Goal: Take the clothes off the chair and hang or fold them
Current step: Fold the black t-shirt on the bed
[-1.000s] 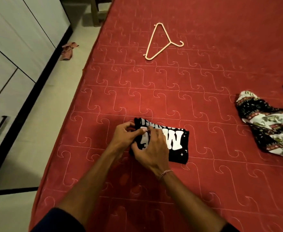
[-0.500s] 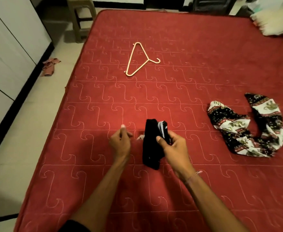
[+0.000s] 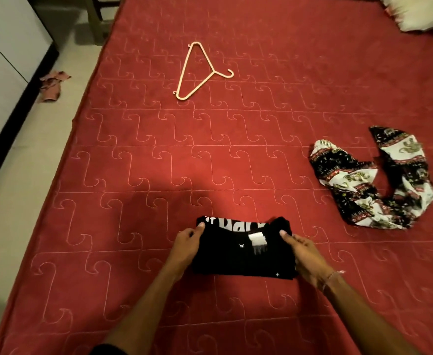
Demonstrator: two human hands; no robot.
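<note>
Black cotton shirt (image 3: 243,248), folded down to a small flat packet, sits on the red bed (image 3: 159,162) directly between my two hands. Left hand (image 3: 187,243) is at its left edge, thumb tip on the top-left corner, fingers look loosely curled against the side. Right hand (image 3: 303,252) is at the right edge, thumb on the bunched top-right corner, fingers along the side. Can't tell for certain whether either grip is pinching cloth or just pressing it flat; the contact side is hidden.

Handling, my read: light, soft, no stiffness, and the layers will slide and spring open if lifted by one corner. The top-right corner is already puffed up. A white label shows on the upper face, with the printed lettering along the far edge. Best hold is both short edges at once, fingers under and thumbs on top, or a flat palm under the whole stack.

Room: plenty of bare bed ahead of the hands. The pale hanger (image 3: 200,70) is well ahead and slightly left. A patterned garment (image 3: 369,180), still unfolded, lies ahead and to the right of my right hand, well apart. The bed's edge runs off to the left of my left hand, floor beyond it.
</note>
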